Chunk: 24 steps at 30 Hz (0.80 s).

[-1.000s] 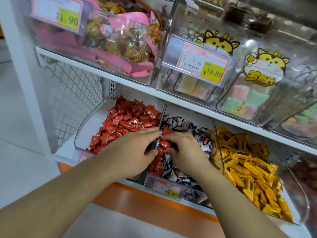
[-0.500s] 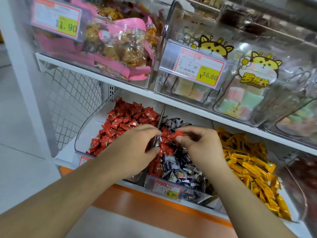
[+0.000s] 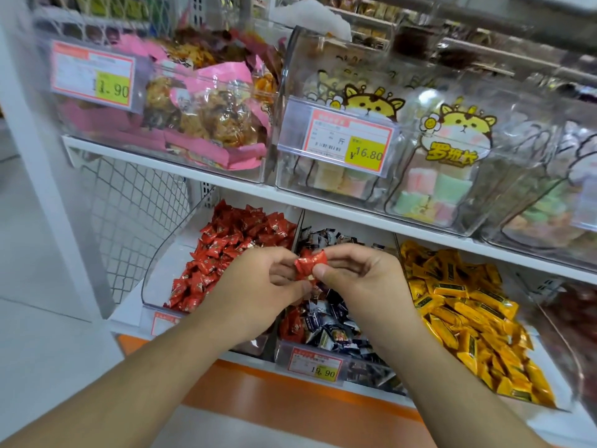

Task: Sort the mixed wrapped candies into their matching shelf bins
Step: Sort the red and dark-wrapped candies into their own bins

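Note:
My right hand (image 3: 365,279) pinches a red wrapped candy (image 3: 309,265) between thumb and forefinger, held above the divider between two lower-shelf bins. My left hand (image 3: 258,286) has its fingers curled against the same candy from the left. The left clear bin (image 3: 155,270) holds red candies (image 3: 232,244). The middle bin (image 3: 284,349) holds dark blue and white candies (image 3: 326,321) with several stray red ones (image 3: 292,324) among them. The right bin holds yellow candies (image 3: 465,305).
Upper-shelf bins hold pink-packed snacks (image 3: 206,118) and pastel marshmallow bags (image 3: 449,156). Price tags (image 3: 315,363) hang on bin fronts. A wire mesh panel (image 3: 129,215) and a white post (image 3: 55,176) stand to the left. An orange base strip (image 3: 258,392) runs below.
My right hand lifted a red candy out of the middle bin and raised it. My left hand rose from the divider and met the candy.

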{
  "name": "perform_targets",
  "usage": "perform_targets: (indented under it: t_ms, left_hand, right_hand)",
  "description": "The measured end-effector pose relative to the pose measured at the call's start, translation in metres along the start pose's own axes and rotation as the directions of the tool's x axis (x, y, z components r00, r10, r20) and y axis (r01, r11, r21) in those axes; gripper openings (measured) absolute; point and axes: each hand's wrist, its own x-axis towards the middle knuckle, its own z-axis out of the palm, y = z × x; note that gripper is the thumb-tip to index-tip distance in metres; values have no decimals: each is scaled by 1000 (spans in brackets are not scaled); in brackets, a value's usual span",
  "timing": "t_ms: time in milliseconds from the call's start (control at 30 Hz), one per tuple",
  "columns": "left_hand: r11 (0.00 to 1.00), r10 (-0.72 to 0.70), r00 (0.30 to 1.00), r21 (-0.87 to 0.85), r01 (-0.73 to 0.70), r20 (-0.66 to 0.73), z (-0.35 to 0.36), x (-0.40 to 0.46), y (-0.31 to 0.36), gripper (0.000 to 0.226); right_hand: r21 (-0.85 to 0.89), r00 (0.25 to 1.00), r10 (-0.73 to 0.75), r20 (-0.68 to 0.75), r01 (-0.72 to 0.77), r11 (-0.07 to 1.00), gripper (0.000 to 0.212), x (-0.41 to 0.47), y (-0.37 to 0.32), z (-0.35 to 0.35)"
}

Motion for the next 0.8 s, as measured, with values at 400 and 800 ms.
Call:
perform_targets:
  t_ms: [400, 800]
  left_hand:
    - [952, 5, 964, 296, 77, -266, -28, 2, -3, 15]
    - [785, 159, 965, 619, 4, -209, -52, -3, -13, 40]
  right_hand:
    - [-131, 995, 58, -82, -68, 989, 9, 4, 9, -7]
    - [-525, 999, -5, 54, 33, 850, 21, 21, 23, 2]
